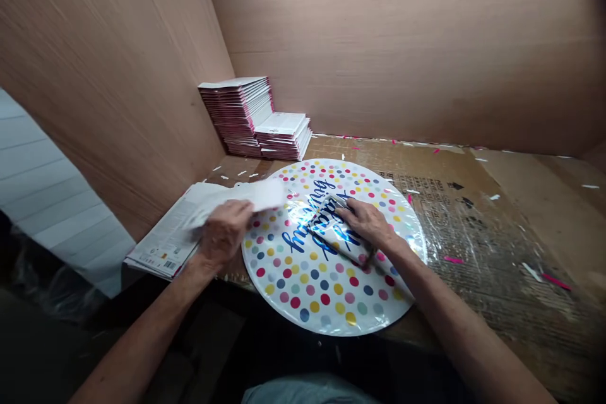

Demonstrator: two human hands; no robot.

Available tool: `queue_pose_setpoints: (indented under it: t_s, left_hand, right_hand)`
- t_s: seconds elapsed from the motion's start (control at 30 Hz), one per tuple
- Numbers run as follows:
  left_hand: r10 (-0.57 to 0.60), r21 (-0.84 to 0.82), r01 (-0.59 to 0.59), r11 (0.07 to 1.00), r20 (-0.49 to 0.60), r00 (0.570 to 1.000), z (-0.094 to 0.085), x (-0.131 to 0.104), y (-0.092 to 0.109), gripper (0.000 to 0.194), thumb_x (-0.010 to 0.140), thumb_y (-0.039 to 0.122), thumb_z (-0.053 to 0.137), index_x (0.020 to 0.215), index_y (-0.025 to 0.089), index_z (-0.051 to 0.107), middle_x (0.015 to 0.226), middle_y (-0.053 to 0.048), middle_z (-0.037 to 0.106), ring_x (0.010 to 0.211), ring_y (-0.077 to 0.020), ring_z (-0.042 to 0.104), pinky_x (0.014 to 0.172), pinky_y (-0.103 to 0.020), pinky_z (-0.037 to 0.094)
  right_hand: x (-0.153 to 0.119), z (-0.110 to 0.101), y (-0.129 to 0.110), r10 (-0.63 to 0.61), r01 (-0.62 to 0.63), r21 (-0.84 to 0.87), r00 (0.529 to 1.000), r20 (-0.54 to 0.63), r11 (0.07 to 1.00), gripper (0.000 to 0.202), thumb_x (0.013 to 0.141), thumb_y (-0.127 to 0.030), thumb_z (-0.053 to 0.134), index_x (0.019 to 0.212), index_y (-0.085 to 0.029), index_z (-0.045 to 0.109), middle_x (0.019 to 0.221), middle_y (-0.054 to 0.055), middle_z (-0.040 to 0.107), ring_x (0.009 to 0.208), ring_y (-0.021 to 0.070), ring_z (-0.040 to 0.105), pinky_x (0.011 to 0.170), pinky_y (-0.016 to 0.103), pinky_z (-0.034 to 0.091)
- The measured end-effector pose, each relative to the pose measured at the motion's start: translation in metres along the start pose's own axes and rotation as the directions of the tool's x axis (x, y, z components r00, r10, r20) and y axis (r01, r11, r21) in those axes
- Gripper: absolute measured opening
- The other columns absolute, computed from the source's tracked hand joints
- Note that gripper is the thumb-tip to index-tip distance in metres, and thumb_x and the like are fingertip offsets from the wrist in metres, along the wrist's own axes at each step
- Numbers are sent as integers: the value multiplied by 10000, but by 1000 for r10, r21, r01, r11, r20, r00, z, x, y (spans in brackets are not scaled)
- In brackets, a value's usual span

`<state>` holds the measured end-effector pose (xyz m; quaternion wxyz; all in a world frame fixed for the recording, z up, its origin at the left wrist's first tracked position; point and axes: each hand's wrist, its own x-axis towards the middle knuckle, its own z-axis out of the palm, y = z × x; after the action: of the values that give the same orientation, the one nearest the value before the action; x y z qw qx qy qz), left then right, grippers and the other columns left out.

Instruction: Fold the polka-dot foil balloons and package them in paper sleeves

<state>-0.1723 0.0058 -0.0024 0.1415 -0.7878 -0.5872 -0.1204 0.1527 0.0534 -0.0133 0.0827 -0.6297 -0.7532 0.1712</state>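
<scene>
A round white board (pixel 326 284) with coloured dots and blue lettering lies near the table's front edge, under a shiny clear film. My left hand (pixel 227 227) is closed on a white card (pixel 265 194), blurred by motion, which reaches over the board's left edge. Beneath and left of that hand lies a pile of flat printed cards (pixel 161 252) with a barcode. My right hand (pixel 367 221) rests over the middle of the board, fingers curled round a thin, dark-edged flat piece (pixel 334 246) that looks see-through.
Two stacks of pink-edged folded cards, a taller one (pixel 234 117) and a lower one (pixel 284 132), stand in the back left corner. Wooden panels (pixel 402 44) rise behind and at the left. White and pink scraps lie on the brown cardboard table cover (pixel 445 214).
</scene>
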Motion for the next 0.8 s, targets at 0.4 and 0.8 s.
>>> queue_pose_setpoints:
  t_s: [0.4, 0.8]
  left_hand:
    - [186, -269, -138, 953, 163, 969, 25, 9, 80, 217, 925, 373, 568, 935, 177, 661, 1075, -107, 681, 985, -258, 653, 789, -350, 542]
    - [183, -74, -167, 983, 443, 878, 11, 43, 116, 165, 880, 146, 571, 833, 110, 725, 857, -156, 640, 799, -246, 673, 709, -337, 526]
  right_hand:
    - [-45, -5, 12, -225, 167, 294, 958, 175, 941, 376, 942, -524, 433, 764, -207, 531, 729, 0, 593, 649, 135, 507, 573, 241, 345]
    - [-32, 8, -24, -58, 89, -213, 987, 147, 973, 348, 972, -482, 444, 973, -208, 658, 972, 87, 730, 877, 211, 652, 623, 284, 313]
